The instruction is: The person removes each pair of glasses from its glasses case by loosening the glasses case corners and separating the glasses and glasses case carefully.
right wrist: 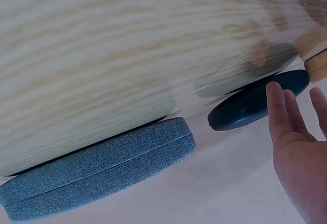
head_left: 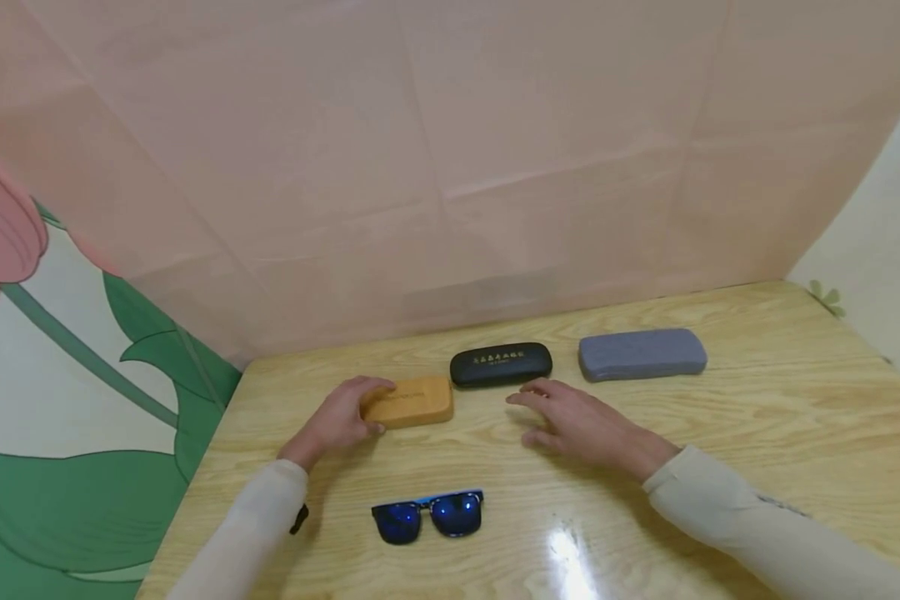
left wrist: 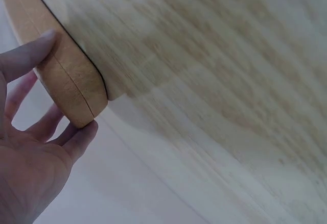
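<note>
An orange-tan glasses case (head_left: 412, 403) lies on the table, and my left hand (head_left: 342, 417) grips its left end. In the left wrist view the thumb presses the case's seamed side (left wrist: 64, 76) while fingertips reach round the end. My right hand (head_left: 581, 423) hovers over the table with its fingers loosely extended, holding nothing, just in front of a black glasses case (head_left: 501, 367) with gold lettering. Farther right sits a grey-blue fabric glasses case (head_left: 642, 354). Sunglasses (head_left: 429, 517) with blue mirrored lenses lie nearer to me, lenses facing my side.
The wood-grain table (head_left: 780, 433) ends at a pink cloth (head_left: 450, 208) hanging behind the cases. A wall painted with a pink flower and green leaves (head_left: 82, 500) stands at the left. Glare shows on the table's front part.
</note>
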The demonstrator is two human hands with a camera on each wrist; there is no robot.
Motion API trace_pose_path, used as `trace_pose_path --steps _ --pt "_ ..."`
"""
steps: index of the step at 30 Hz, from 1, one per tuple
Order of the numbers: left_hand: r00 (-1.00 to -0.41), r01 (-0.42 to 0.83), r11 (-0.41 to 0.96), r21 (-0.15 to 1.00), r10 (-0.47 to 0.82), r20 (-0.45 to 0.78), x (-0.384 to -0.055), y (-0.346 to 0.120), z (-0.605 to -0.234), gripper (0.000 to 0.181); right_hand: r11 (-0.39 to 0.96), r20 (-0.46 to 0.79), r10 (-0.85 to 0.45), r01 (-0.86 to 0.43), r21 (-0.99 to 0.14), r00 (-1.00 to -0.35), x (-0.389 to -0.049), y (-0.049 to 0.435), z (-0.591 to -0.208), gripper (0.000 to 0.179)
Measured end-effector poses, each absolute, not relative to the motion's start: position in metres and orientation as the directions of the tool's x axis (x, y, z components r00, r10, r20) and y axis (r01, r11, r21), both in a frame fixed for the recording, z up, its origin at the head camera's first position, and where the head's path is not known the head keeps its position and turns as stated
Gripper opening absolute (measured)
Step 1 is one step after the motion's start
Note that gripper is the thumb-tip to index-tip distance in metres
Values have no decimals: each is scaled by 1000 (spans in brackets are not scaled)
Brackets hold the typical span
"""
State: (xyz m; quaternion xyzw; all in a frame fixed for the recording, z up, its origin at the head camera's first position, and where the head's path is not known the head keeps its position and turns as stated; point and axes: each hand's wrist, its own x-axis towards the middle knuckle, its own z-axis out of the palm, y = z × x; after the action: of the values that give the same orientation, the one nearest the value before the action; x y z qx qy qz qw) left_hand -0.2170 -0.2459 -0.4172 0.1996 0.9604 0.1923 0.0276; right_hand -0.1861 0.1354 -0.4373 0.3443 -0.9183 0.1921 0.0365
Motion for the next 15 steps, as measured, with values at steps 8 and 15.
trace_pose_path --steps 8,15 --pt "-928 343 850 399 372 5 -230 -249 -416 64 689 220 -613 -650 -322 -759 -188 137 -438 56" --pt "-934 322 848 421 357 -6 -239 -250 -417 64 693 231 -612 -654 -304 -756 -191 139 -441 55"
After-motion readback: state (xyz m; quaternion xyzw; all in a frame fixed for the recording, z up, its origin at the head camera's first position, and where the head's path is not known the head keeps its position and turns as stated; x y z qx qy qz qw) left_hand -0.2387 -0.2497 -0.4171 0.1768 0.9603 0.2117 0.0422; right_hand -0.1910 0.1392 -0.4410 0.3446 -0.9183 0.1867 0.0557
